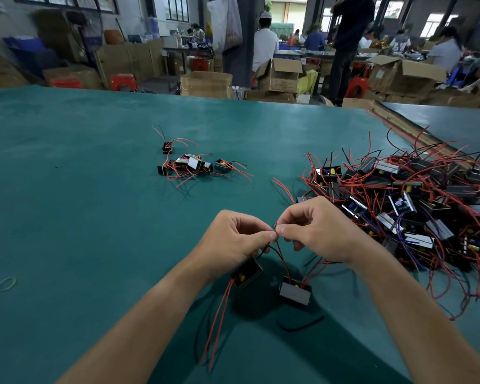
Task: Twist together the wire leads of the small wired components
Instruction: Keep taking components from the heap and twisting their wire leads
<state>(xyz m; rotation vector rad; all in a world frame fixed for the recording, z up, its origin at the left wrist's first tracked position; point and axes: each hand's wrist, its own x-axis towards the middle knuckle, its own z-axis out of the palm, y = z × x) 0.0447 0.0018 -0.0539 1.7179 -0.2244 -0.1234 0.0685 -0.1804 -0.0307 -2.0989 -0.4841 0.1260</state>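
Over the smooth teal counter (94, 217), cardboard boxes (205, 84) beyond, I see my left grip (233, 242) and right grip (322, 234) pinching thin red leads (285, 266); two boxy black components (294, 293) hang beneath, perhaps touching it.

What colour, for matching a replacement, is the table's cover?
The table cover is teal green, seen in the head view.

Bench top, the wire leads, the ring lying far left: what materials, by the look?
Bench top: teal mat, likely rubber or vinyl; soft sheen, light scuffs. Leads: thin wire in red or black plastic-looking insulation; they bend freely. Ring: yellow-green, thin, limp loop; probably a rubber band.
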